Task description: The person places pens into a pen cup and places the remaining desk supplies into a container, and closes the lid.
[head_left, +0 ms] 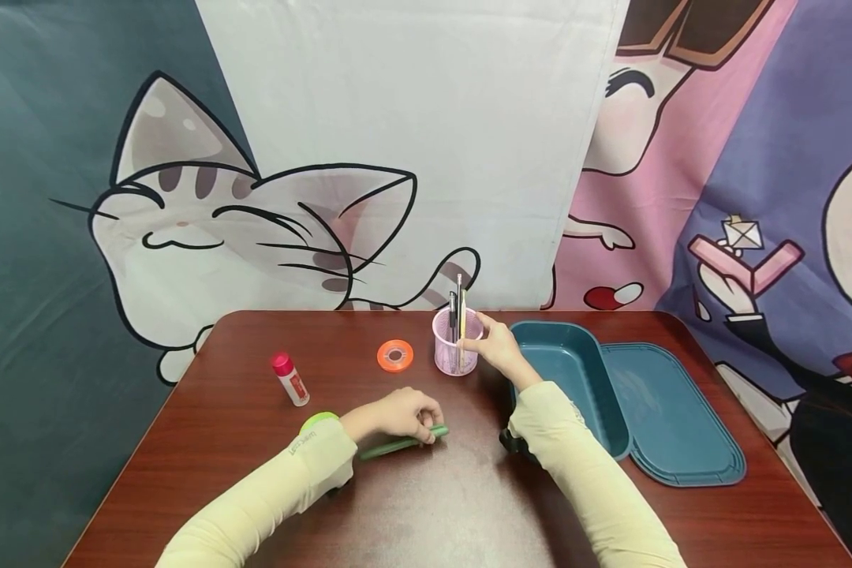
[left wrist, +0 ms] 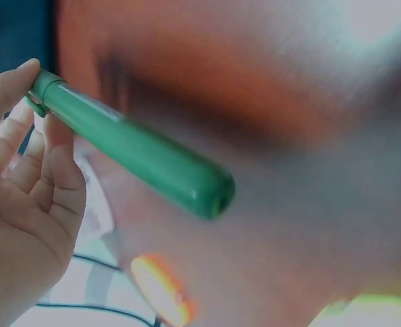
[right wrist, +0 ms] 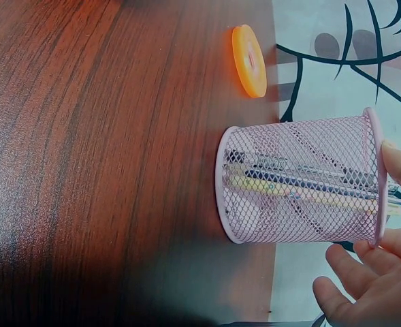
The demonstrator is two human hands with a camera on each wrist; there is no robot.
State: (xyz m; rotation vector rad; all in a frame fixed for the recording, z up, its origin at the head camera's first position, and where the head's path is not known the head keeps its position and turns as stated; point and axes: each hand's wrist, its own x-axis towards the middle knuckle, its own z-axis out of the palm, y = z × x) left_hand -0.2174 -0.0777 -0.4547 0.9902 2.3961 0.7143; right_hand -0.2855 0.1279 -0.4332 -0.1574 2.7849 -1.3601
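In the head view my left hand [head_left: 401,414] is low over the middle of the table, pinching a green marker [head_left: 397,449] near its right end. The left wrist view shows the marker [left wrist: 139,150] slanting away from my thumb and fingertips, its clip at the held end. Farther back, my right hand [head_left: 498,349] grips the rim of a pink mesh pen cup [head_left: 446,356]. Through the mesh in the right wrist view, several pens and pencils [right wrist: 289,185] show inside the cup, which stands upright on the table. Part of the rim is behind my fingers.
An orange disc-shaped roll [head_left: 395,356] lies left of the cup. Farther left stands a glue stick [head_left: 291,380] with a red cap. A lime-green round thing [head_left: 317,420] is partly behind my left sleeve. At right sit a teal box [head_left: 562,331] and its lid [head_left: 681,418].
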